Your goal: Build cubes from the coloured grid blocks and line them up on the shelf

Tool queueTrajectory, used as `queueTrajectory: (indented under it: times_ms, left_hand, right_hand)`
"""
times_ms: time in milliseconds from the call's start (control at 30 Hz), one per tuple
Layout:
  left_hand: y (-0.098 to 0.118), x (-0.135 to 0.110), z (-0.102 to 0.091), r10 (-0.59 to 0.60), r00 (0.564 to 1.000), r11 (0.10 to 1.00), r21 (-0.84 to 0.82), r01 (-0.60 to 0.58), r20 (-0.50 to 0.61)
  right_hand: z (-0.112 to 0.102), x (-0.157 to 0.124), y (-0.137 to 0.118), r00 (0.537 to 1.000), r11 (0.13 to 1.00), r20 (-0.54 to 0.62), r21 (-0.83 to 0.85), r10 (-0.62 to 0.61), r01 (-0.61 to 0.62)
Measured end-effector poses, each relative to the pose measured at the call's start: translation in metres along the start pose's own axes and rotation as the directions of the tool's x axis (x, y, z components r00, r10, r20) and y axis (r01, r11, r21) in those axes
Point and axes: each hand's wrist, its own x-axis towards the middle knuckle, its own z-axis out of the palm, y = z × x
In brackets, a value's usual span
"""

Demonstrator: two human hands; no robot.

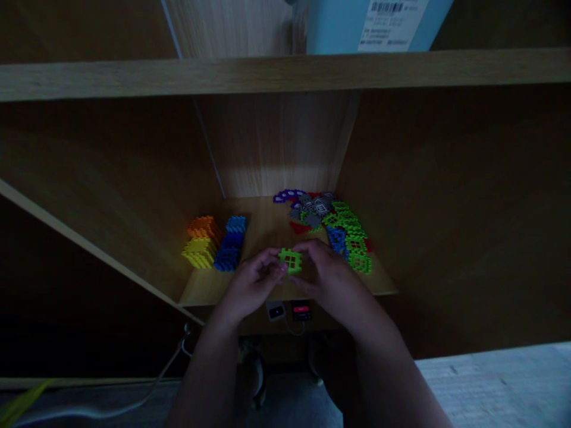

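Both of my hands are over the front of the wooden shelf, at a small green interlocking block with a window-like grid in its middle. My left hand pinches its left side, thumb in front. On the other side, my right hand has its index finger at the top right corner and its thumb below the right edge. Beyond my right hand lies a loose pile of green window blocks, blue pieces and grey pieces. Left of my left hand stand rows of yellow blocks and dark blue blocks.
Orange blocks and light blue blocks stand behind those rows. Purple pieces lie at the back. An upper shelf board crosses overhead, bearing a light blue box. Below the shelf edge are a phone and a small device.
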Motion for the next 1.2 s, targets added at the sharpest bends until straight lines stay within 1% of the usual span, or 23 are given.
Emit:
queueTrajectory:
  times_ms: [67, 133, 167, 233, 267, 300, 333, 400, 433, 500, 567, 667, 733, 800, 867, 967, 1067, 1133, 1200]
  left_hand:
    - [-0.002, 0.001, 0.000, -0.010, 1.000, 0.999, -0.047, 0.009, -0.023]
    - [-0.006, 0.003, -0.001, -0.029, 0.996, 0.997, -0.072, 0.022, -0.090]
    - [-0.009, 0.003, -0.002, -0.035, 0.990, 0.997, -0.079, 0.025, -0.135]
    - [-0.013, 0.005, -0.004, -0.023, 0.978, 0.998, -0.065, 0.010, -0.205]
    - [-0.014, 0.005, -0.004, -0.003, 0.976, 0.999, -0.034, -0.004, -0.217]
    - [-0.015, 0.006, -0.005, 0.023, 0.976, 1.000, 0.012, -0.021, -0.218]
    - [-0.015, 0.007, -0.004, 0.049, 0.976, 0.997, 0.069, -0.036, -0.210]
    - [-0.015, 0.008, -0.003, 0.089, 0.979, 0.979, 0.199, -0.052, -0.182]
    - [-0.014, 0.008, -0.003, 0.096, 0.981, 0.966, 0.254, -0.051, -0.168]
    - [-0.012, 0.008, -0.001, 0.093, 0.985, 0.945, 0.326, -0.042, -0.144]
    - [-0.011, 0.008, -0.001, 0.091, 0.987, 0.930, 0.366, -0.037, -0.131]
    - [-0.009, 0.008, 0.000, 0.113, 0.987, 0.898, 0.437, -0.052, -0.115]
    - [-0.008, 0.010, 0.000, 0.131, 0.985, 0.876, 0.479, -0.063, -0.109]
    - [-0.009, 0.011, 0.001, 0.147, 0.983, 0.859, 0.507, -0.072, -0.109]
    - [-0.011, 0.013, 0.001, 0.172, 0.978, 0.843, 0.531, -0.085, -0.116]
    - [-0.013, 0.013, 0.000, 0.206, 0.969, 0.826, 0.555, -0.097, -0.136]
    - [-0.011, 0.011, -0.002, 0.225, 0.966, 0.809, 0.577, -0.113, -0.126]
    - [-0.008, 0.009, -0.004, 0.230, 0.970, 0.802, 0.581, -0.140, -0.083]
    - [-0.004, 0.007, -0.007, 0.225, 0.974, 0.806, 0.565, -0.177, -0.017]
  right_hand:
    - [0.009, 0.003, -0.004, 0.999, 0.998, 0.002, 0.016, -0.054, 0.054]
    - [0.007, 0.002, -0.005, 0.998, 0.998, 0.013, -0.031, -0.057, 0.058]
    - [0.003, 0.000, -0.004, 1.000, 0.996, 0.016, -0.087, -0.022, 0.024]
    - [-0.010, -0.006, 0.001, 0.993, 0.958, 0.001, -0.261, 0.121, -0.116]
    - [-0.017, -0.011, 0.005, 0.977, 0.908, -0.012, -0.366, 0.215, -0.205]
    - [-0.025, -0.016, 0.009, 0.952, 0.840, -0.011, -0.468, 0.306, -0.275]
    - [-0.032, -0.022, 0.014, 0.923, 0.767, -0.013, -0.553, 0.384, -0.327]
    - [-0.043, -0.032, 0.022, 0.866, 0.640, -0.019, -0.666, 0.500, -0.384]
    - [-0.047, -0.036, 0.025, 0.839, 0.599, -0.015, -0.694, 0.544, -0.400]
    - [-0.051, -0.040, 0.029, 0.799, 0.564, 0.007, -0.712, 0.601, -0.418]
    - [-0.052, -0.041, 0.030, 0.773, 0.562, 0.032, -0.706, 0.633, -0.431]
    - [-0.052, -0.038, 0.028, 0.766, 0.580, 0.062, -0.693, 0.640, -0.429]
    - [-0.054, -0.035, 0.024, 0.786, 0.626, 0.094, -0.665, 0.611, -0.407]
    - [-0.054, -0.033, 0.022, 0.813, 0.689, 0.128, -0.614, 0.568, -0.385]
    - [-0.053, -0.032, 0.020, 0.843, 0.756, 0.155, -0.545, 0.516, -0.363]
    - [-0.051, -0.032, 0.021, 0.875, 0.831, 0.174, -0.438, 0.452, -0.342]
    - [-0.052, -0.033, 0.025, 0.889, 0.856, 0.164, -0.391, 0.427, -0.339]
    - [-0.054, -0.035, 0.028, 0.888, 0.842, 0.143, -0.412, 0.437, -0.348]
    - [-0.056, -0.036, 0.032, 0.885, 0.828, 0.126, -0.432, 0.449, -0.358]
